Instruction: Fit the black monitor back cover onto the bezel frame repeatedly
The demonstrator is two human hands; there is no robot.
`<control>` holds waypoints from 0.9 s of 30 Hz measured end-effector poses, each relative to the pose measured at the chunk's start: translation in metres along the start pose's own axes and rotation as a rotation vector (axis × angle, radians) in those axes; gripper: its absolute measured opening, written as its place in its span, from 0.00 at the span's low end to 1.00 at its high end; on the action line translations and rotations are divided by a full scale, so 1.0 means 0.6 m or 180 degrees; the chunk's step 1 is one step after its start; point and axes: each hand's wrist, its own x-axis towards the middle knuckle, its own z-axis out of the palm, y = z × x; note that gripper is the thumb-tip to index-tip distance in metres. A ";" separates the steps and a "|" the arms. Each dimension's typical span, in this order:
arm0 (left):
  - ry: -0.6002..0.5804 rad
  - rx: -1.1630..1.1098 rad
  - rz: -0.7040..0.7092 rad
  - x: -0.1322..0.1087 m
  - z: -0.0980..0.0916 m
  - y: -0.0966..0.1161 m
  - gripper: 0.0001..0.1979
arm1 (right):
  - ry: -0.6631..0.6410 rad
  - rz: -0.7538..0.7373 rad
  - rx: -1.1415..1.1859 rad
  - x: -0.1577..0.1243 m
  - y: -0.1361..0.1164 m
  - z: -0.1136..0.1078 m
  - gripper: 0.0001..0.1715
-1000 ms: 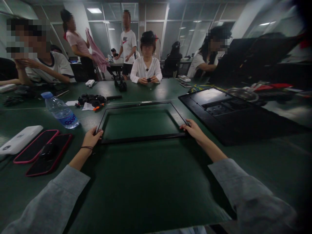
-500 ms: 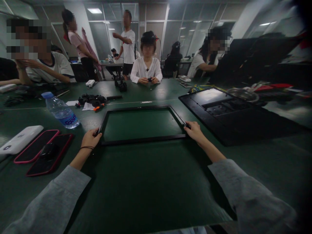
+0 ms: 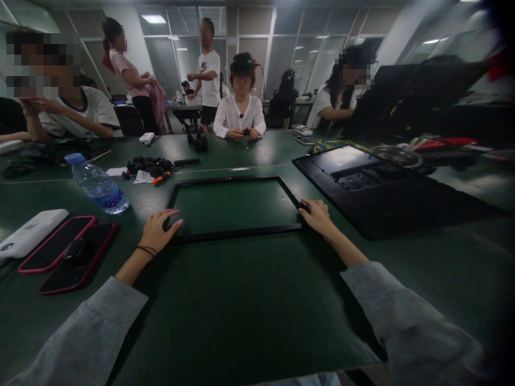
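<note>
A thin black rectangular frame lies on the green table, with the tabletop showing through its opening. My left hand is at the frame's left side, thumb and fingers spread apart, and covers part of that side. At the opposite side, my right hand has its thumb and fingers around the right bar near the front corner. Some of its fingertips are hidden behind the hand.
Left of the frame are a water bottle, a white device and two red-edged phones, one with a black object on it. A large black panel lies at right. Across the green table, a person sits holding something small.
My left hand has let go of the frame's left side and spread its fingers. My right hand stays at the right side. The frame now lies flatter on the table.
</note>
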 end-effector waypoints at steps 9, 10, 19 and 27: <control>-0.0921 0.0171 0.0218 -0.021 -0.023 0.052 0.31 | 0.0108 -0.0059 0.0278 0.005 0.010 0.005 0.30; -0.0950 0.0179 0.0224 -0.021 -0.024 0.051 0.31 | 0.0130 -0.0048 0.0291 0.005 0.010 0.006 0.29; -0.0719 -0.0069 0.0124 -0.016 -0.012 0.046 0.18 | 0.0099 -0.0111 0.0178 0.003 0.006 0.007 0.30; -0.0482 -0.0115 -0.0214 -0.010 -0.005 0.031 0.23 | 0.0550 0.0019 0.0197 0.005 0.021 -0.029 0.27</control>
